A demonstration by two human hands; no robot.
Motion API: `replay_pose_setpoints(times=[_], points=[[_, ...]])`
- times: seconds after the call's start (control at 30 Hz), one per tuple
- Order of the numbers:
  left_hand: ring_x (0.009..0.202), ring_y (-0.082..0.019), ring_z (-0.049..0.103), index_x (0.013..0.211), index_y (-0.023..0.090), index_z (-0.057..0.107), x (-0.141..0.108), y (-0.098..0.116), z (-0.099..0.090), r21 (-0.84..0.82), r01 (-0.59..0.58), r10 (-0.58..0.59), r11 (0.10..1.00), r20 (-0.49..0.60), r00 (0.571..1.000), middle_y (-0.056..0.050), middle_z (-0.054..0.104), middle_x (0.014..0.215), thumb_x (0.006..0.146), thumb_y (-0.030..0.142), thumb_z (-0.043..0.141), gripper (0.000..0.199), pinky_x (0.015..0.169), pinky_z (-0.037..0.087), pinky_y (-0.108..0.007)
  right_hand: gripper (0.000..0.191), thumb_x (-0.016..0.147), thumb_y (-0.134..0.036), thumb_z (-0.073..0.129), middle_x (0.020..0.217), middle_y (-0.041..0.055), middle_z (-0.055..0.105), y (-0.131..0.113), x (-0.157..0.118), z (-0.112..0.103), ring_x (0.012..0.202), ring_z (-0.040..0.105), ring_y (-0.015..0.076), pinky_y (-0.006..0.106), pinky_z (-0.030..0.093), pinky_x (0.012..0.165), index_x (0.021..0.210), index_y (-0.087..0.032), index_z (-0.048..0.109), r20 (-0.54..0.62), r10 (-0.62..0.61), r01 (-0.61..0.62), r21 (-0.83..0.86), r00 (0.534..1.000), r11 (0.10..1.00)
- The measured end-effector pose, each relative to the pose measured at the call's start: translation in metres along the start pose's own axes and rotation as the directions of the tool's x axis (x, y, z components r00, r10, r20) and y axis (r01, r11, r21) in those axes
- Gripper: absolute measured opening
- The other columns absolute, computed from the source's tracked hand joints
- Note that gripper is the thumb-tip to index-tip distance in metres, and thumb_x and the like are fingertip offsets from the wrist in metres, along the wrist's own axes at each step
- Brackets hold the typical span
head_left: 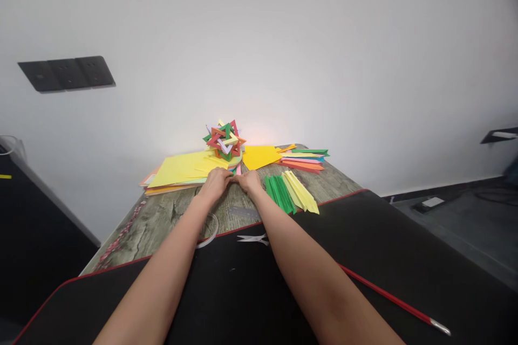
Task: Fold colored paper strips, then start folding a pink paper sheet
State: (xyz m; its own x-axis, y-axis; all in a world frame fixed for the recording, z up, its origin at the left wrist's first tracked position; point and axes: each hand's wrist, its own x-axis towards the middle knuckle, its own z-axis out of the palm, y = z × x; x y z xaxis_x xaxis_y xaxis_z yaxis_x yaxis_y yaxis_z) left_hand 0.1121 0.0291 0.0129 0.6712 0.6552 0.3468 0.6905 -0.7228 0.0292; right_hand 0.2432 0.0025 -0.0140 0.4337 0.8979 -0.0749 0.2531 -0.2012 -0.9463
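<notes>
My left hand [216, 180] and my right hand [249, 180] meet near the middle of the wooden table, fingers closed around something small that their fingers mostly hide. A pink and a green bit of paper show just beyond the fingertips. Behind them stands a many-coloured folded paper star ball [225, 141]. Sheets of yellow paper [178, 168] lie in a stack beside my left hand. To the right of my right hand are folded green strips [280, 194] and pale yellow strips [300, 192].
An orange-yellow sheet [261, 157] and coloured folded strips [303, 160] lie at the back. Nearer are a ruler [244, 212], scissors [251, 238], a clear ring [211, 233] and a red rod [388, 295] on the black mat [230, 291]. A wall rises behind.
</notes>
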Motion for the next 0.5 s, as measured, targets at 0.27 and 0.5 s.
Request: replay_pose_setpoints(times=[0.27,0.5], points=[[0.095,-0.020,0.062,0.115,0.016,0.057,-0.0018,0.0042,-0.0006,-0.112,0.075,-0.080,0.991,-0.040,0.996,-0.009,0.061,0.114,0.091,0.032,0.055,0.029,0.081,0.053,-0.040,0.026,0.092,-0.032,0.056,0.107,0.0064,0.063,0.0015,0.0020,0.0023,0.087,0.063,0.0168,0.034,0.055,0.073,0.111,-0.015,0.059,0.028,-0.013,0.011,0.069,1.000,0.998],[0.089,-0.018,0.063,0.110,0.015,0.059,-0.0023,0.0073,-0.0038,-0.160,0.129,-0.137,0.979,-0.043,0.990,-0.007,0.063,0.107,0.091,0.031,0.055,0.026,0.078,0.054,-0.038,0.026,0.092,-0.031,0.057,0.104,0.0056,0.063,0.0019,0.0017,0.0000,0.084,0.064,0.0162,0.032,0.055,0.070,0.111,-0.014,0.059,0.050,-0.014,0.007,0.127,0.999,0.992]])
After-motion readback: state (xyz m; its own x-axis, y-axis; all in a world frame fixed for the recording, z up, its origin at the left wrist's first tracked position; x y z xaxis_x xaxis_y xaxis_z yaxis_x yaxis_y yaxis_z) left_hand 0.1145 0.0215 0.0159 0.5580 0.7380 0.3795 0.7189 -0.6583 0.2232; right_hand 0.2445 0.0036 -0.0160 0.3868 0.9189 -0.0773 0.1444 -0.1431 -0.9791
